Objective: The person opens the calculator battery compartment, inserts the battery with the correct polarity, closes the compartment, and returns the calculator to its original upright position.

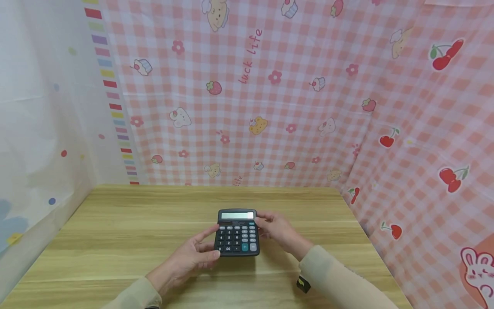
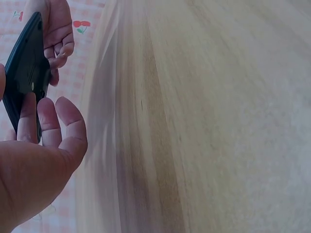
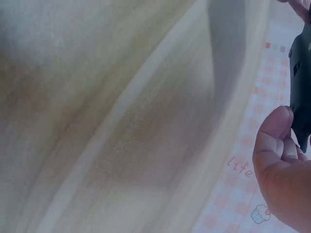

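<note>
A black desk calculator (image 1: 236,234) is held up over the table, its keys and grey display (image 1: 238,215) facing the head camera. My left hand (image 1: 191,252) grips its lower left side, thumb at the bottom corner and index finger along the left edge. At the upper right edge, my right hand (image 1: 280,229) pinches it with the thumb on the front and fingers behind. In the left wrist view the calculator (image 2: 29,73) appears edge-on, fingers of the left hand (image 2: 43,165) against its back. The right wrist view catches part of the calculator (image 3: 301,82) beside the right hand (image 3: 284,170).
The wooden table (image 1: 127,227) extends beneath both hands. A pink checked cloth (image 1: 247,103) hangs behind it, with more cloth along the right side and a whitish one (image 1: 46,107) on the left. A small black item with a yellow-green mark (image 1: 303,284) is by the right sleeve.
</note>
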Tool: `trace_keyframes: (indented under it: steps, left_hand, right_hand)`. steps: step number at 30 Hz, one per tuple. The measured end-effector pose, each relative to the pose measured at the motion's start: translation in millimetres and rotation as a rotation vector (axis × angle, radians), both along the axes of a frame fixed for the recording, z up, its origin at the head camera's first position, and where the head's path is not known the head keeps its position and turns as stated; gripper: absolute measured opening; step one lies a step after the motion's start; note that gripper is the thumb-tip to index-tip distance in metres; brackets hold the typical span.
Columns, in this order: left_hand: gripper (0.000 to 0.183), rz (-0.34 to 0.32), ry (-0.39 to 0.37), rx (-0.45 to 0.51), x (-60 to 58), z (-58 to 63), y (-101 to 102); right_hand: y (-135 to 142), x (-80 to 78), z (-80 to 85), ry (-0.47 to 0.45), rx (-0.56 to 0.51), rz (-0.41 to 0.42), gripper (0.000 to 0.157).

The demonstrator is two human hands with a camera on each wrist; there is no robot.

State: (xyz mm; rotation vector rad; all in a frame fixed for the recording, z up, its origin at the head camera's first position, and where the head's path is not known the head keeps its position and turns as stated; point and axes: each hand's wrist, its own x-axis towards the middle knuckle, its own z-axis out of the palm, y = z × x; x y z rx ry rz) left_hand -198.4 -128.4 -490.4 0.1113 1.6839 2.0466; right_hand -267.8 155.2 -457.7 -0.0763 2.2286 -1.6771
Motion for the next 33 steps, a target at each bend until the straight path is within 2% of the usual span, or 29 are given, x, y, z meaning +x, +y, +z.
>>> trace_keyframes:
  steps: [8,13,21,27,33]
  left_hand:
    - [0.088,0.052,-0.008,-0.029,-0.9,-0.2,1]
    - [0.088,0.065,-0.004,-0.038,-1.7,-0.4,1]
    - [0.088,0.079,0.0,-0.05,-1.9,-1.0,0]
    - [0.089,0.066,0.0,-0.054,-1.5,-1.3,0]
    - [0.087,0.037,0.004,-0.062,-0.4,0.3,0]
  right_hand:
    - [-1,11.2,0.3,0.002,-0.041,0.064,0.047]
    - [1,18.4,0.0,0.021,-0.042,0.083,0.051]
    - [7,34.0,0.5,0.055,-0.039,0.163,0.061]
    - [12,44.4,-0.6,0.076,-0.023,0.221,0.073]
    - [15,46.6,-3.0,0.083,-0.016,0.25,0.079]
